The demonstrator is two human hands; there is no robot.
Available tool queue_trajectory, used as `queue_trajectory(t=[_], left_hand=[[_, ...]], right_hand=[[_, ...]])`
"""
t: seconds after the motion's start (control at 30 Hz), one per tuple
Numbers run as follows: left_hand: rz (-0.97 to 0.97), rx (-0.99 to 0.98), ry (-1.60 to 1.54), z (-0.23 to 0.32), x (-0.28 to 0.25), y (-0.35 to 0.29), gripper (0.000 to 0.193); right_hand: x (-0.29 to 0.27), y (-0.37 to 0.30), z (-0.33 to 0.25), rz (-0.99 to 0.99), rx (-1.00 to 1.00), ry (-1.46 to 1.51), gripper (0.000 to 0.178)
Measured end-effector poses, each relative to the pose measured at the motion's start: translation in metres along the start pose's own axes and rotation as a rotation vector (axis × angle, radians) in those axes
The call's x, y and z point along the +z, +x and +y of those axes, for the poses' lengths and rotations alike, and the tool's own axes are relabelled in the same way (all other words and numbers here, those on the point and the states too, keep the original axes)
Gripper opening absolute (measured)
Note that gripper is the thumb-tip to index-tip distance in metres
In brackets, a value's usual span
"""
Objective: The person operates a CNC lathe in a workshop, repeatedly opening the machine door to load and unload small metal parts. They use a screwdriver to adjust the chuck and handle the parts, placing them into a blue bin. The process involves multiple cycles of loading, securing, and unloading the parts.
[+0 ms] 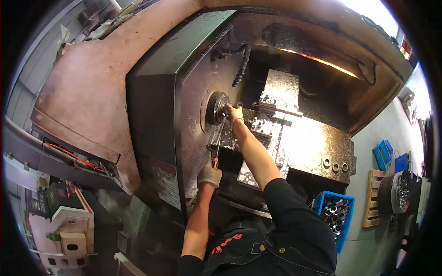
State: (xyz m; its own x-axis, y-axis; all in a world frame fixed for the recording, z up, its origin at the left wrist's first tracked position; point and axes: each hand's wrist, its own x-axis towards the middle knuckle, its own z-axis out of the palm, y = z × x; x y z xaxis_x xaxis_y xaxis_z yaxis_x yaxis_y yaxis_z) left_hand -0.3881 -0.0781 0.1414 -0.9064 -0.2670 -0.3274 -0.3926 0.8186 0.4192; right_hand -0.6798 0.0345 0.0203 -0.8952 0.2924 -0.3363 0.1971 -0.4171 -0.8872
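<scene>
My left hand [210, 175], in a pale work glove, is closed round a tool with an orange handle [215, 163]. Its long thin shaft [220, 138] points up toward the round lathe chuck [214, 108] on the machine's inner wall. My right hand [235, 113], also gloved, is at the front of the chuck with its fingers curled. Whatever those fingers grip is too small and covered to make out. Just right of that hand sits a metal tool holder [261, 126] with bolts, on the machine's slide.
Three metal rings [335, 166] lie on the slide's right end. A blue crate [351, 221] of metal parts stands beside my right side. A segmented coolant hose [241, 69] hangs above the chuck. The dark door edge [177, 129] rises at left. A wooden pallet [372, 198] lies at right.
</scene>
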Motion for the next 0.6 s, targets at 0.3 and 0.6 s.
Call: queue_trajectory(t=[0.3,0.6], left_hand=[[0.048,0.026,0.022,-0.005,-0.002,-0.003,0.034],[0.012,0.052,0.029,0.000,0.011,0.007,0.031]], right_hand=[[0.002,0.002,0.002,-0.149,0.183,0.023,0.050],[-0.008,0.048,0.008,-0.156,0.226,-0.196,0.024]])
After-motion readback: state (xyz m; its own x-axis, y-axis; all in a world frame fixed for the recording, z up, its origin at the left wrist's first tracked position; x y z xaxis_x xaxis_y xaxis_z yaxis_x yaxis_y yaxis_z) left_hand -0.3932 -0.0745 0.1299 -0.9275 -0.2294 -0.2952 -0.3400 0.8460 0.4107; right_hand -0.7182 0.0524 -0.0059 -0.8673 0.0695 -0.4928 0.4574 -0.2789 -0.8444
